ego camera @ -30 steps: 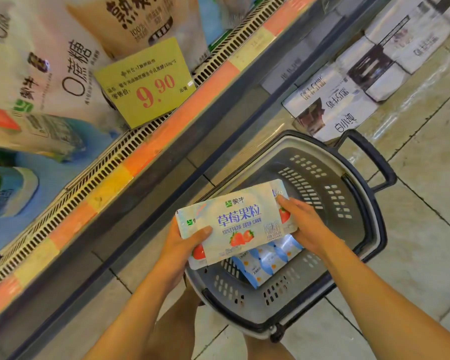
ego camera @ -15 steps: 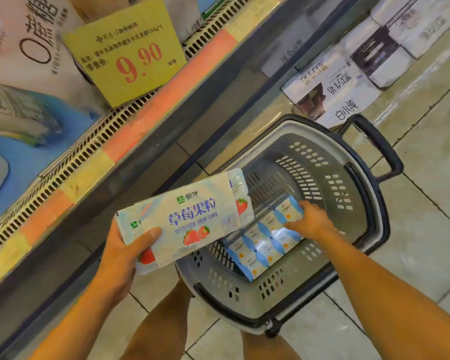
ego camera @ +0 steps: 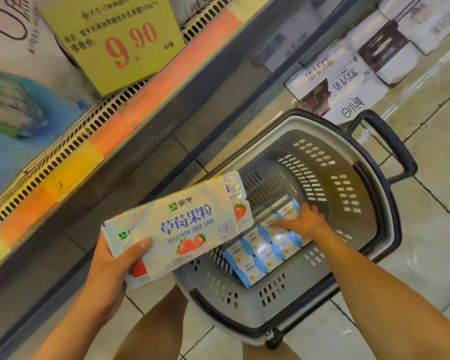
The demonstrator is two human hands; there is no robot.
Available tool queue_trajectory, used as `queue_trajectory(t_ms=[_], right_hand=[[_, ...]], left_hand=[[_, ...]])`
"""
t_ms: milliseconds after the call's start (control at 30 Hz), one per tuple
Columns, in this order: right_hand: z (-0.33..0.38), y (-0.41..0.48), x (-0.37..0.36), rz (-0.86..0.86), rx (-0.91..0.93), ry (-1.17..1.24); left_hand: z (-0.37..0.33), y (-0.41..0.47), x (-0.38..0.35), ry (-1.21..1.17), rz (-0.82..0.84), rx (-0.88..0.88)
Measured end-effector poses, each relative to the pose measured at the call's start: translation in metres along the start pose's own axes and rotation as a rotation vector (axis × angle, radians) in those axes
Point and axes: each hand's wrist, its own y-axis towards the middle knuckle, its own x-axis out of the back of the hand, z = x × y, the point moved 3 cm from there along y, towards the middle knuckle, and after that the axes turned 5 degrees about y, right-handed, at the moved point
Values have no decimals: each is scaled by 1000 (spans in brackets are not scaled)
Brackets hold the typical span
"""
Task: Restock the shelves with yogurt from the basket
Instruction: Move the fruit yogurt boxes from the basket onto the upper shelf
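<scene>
Cardboard sleeves the strawberry yogurt pack (ego camera: pixel 182 227), which the left hand (ego camera: pixel 111 268) grips from below, thumb on top, above the basket (ego camera: pixel 369 219) rim. The right hand (ego camera: pixel 303 220) curls over the far end of the blue-and-white yogurt pack (ego camera: pixel 263 252) on the basket floor. A good lift would grip both long edges and keep it level. It looks glossy and film-wrapped, with small cartons in rows.

The white-sleeved strawberry yogurt multipack (ego camera: pixel 182 224) hides all but the thumb of the left hand (ego camera: pixel 109 276). It also covers part of the grey plastic basket (ego camera: pixel 390 229) rim and one end of the blue-and-white yogurt pack (ego camera: pixel 265 253). The right hand (ego camera: pixel 307 220) covers that pack's far end. The top edge cuts off the yellow price card (ego camera: pixel 109 40), and its small print is blurred.
</scene>
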Motion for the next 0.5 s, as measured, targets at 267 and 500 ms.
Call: queue_trajectory(t_ms=[267, 500], right_hand=[[10, 18, -5, -26, -40, 286], [67, -7, -29, 9, 626, -913]], left_hand=[[8, -1, -1, -58, 4, -27], [-1, -8, 1, -9, -14, -9]])
